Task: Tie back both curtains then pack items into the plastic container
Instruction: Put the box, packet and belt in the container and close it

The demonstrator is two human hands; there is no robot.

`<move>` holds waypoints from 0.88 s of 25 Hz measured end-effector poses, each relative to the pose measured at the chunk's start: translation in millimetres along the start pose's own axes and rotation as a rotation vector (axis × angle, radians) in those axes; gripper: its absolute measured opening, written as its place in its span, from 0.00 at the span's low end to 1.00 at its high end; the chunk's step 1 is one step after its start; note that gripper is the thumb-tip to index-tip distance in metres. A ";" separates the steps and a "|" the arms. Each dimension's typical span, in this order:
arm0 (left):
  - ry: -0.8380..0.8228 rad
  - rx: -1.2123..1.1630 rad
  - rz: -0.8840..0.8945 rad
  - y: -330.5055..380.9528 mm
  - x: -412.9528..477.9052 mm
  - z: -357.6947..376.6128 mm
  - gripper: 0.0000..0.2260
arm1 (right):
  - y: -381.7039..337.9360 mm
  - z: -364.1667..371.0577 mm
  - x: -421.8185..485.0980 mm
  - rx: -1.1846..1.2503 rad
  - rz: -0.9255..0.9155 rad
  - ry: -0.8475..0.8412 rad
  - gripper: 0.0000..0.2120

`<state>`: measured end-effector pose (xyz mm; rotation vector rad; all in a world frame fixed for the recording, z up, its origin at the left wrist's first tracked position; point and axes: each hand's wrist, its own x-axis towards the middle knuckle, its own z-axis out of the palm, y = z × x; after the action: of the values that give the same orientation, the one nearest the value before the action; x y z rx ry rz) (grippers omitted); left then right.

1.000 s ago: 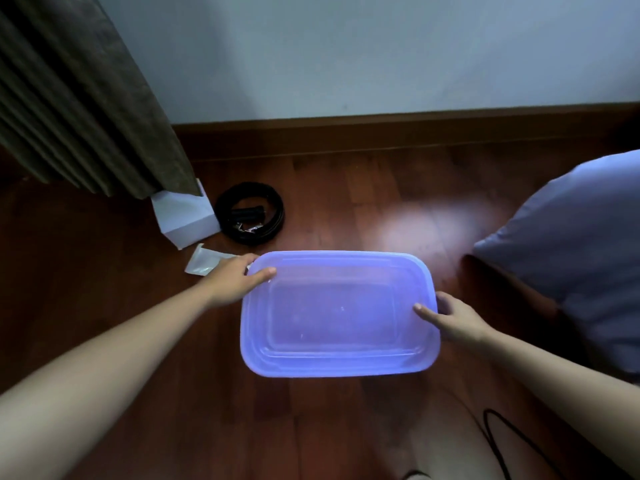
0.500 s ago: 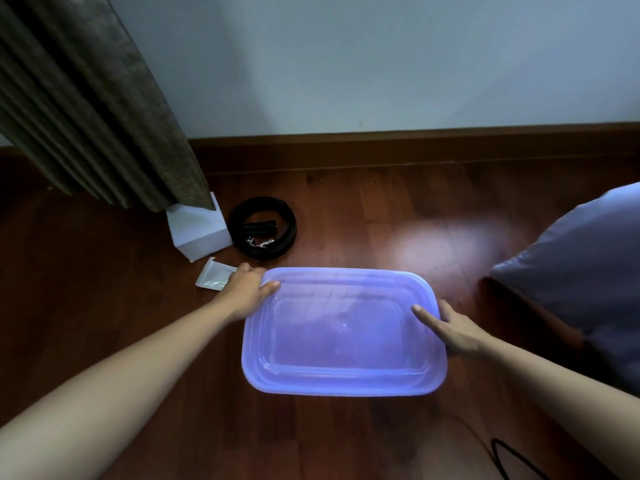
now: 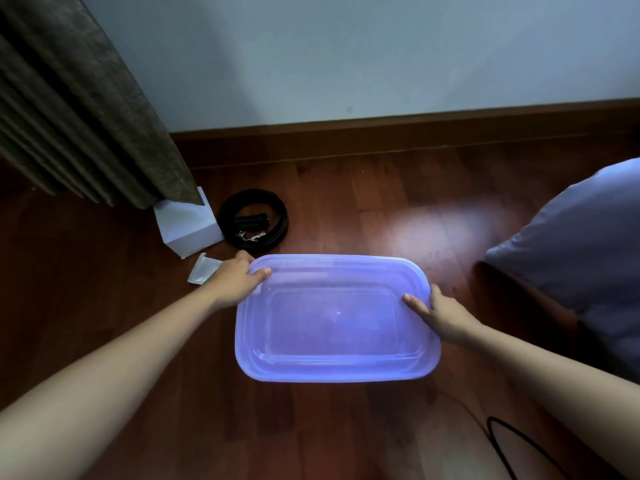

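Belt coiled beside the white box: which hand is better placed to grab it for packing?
Left. The left hand grips the left end of the container, just short of the belt. The right hand grips the opposite end, with the whole container between it and the belt.

Container [image 3: 333, 322] between left hand [image 3: 236, 284], right hand [image 3: 446, 315]

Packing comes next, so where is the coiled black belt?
In the head view the coiled black belt lies on the floor left of centre, beside the white box, just beyond the far-left corner of the plastic container.
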<state>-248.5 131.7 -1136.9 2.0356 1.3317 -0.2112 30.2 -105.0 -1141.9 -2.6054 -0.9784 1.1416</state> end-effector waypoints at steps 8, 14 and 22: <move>0.066 0.099 0.050 0.1 -7.4 3.7 0.17 | -2.3 4.3 4.9 -0.015 -0.014 0.092 0.31; 0.111 0.166 0.051 5.0 -16.0 1.7 0.13 | 0.0 4.4 6.2 0.064 -0.099 0.159 0.24; 0.228 0.031 0.177 6.0 -7.0 -24.0 0.17 | -29.8 -28.4 -10.8 0.748 -0.207 0.296 0.07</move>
<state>-251.9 139.9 -1112.7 2.2425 1.2777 0.0822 29.3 -84.7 -1104.5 -1.9409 -0.5824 0.8212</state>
